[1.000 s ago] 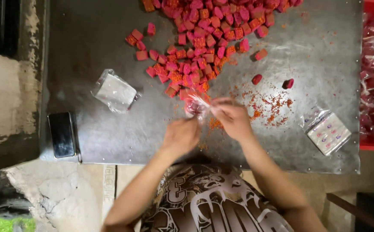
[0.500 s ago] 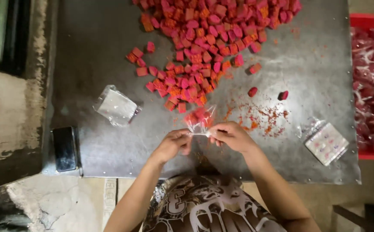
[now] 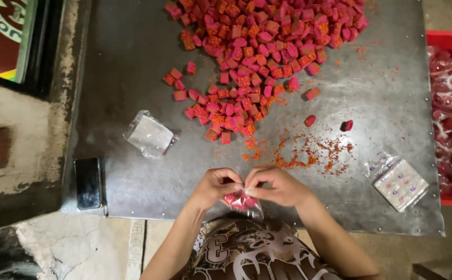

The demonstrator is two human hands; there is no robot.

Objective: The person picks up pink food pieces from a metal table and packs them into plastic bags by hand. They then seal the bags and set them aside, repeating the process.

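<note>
Though small, pouch point(image 3: 245, 203) between both hands point(image 3: 216, 185) point(image 3: 279, 186).

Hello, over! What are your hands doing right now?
Left hand, right hand: both pinching small bag of pink pieces. Pile ahead. Nothing in the way.

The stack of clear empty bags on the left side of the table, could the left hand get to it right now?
Probably not at once. The bare metal table between the left hand and the stack of clear bags leaves the way free, but both it and the right hand pinch the small filled bag.
</note>
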